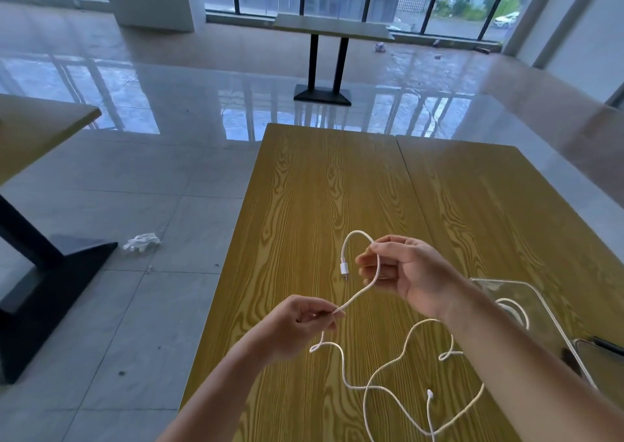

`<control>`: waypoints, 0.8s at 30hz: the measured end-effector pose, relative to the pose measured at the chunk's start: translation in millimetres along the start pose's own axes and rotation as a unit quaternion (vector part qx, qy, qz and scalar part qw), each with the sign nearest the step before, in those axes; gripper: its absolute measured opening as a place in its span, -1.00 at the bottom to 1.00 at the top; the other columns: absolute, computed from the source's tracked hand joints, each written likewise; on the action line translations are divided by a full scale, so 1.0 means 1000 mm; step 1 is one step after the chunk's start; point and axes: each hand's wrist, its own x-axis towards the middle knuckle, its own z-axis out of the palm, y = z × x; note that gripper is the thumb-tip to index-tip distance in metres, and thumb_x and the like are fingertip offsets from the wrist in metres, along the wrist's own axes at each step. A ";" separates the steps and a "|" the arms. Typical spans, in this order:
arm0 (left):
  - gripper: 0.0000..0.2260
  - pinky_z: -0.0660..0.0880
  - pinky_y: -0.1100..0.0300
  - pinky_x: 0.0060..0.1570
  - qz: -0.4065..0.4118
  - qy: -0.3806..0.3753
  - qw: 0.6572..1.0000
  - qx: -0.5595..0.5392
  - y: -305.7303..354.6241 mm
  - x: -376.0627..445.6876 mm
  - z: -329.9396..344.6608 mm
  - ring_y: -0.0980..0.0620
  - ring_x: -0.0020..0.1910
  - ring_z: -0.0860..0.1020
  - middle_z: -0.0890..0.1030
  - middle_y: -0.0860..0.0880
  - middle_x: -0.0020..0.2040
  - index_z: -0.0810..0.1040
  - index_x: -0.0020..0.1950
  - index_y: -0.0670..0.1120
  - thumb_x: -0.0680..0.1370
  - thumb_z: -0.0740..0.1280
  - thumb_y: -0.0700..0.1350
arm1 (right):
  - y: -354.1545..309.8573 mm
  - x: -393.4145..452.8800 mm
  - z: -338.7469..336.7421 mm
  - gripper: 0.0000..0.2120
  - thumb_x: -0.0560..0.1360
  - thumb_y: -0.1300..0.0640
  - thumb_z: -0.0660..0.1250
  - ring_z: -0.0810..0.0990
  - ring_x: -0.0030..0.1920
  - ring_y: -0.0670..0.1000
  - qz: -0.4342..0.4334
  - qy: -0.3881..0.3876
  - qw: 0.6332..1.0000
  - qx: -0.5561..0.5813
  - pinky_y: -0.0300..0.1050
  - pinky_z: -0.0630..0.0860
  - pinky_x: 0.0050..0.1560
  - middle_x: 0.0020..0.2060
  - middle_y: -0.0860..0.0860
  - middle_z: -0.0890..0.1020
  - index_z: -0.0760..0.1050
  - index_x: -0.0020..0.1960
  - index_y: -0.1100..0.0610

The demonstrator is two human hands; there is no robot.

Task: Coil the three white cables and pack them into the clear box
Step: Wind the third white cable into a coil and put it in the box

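My right hand (403,274) pinches a white cable (358,294) near its plug end, and the plug (344,269) hangs down from a small arch above the table. My left hand (304,320) pinches the same cable lower down, so a short stretch runs taut between my hands. The rest of the white cable (388,387) lies in loose loops on the wooden table (320,188), with a second plug end (430,393) near the front. The clear box (540,310) stands at the right behind my right forearm, and a coiled white cable (515,310) shows inside it.
A dark phone-like object (604,347) lies at the right edge beside the box. The table's left edge drops to a tiled floor with a crumpled white wrapper (141,241). Another table's black base (50,272) stands to the left, and one more table (332,29) far ahead.
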 end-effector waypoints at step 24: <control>-0.80 0.56 0.25 -0.03 0.147 0.205 0.967 0.013 0.047 0.009 -0.041 0.13 -0.08 0.68 0.73 0.16 -0.13 0.66 -0.01 0.19 0.60 0.33 -0.12 | -0.002 -0.001 -0.010 -0.88 0.56 0.37 0.32 0.69 -0.24 0.03 -0.132 0.007 0.964 -0.229 -0.11 0.66 -0.18 -0.22 0.17 0.70 0.63 -0.04 0.26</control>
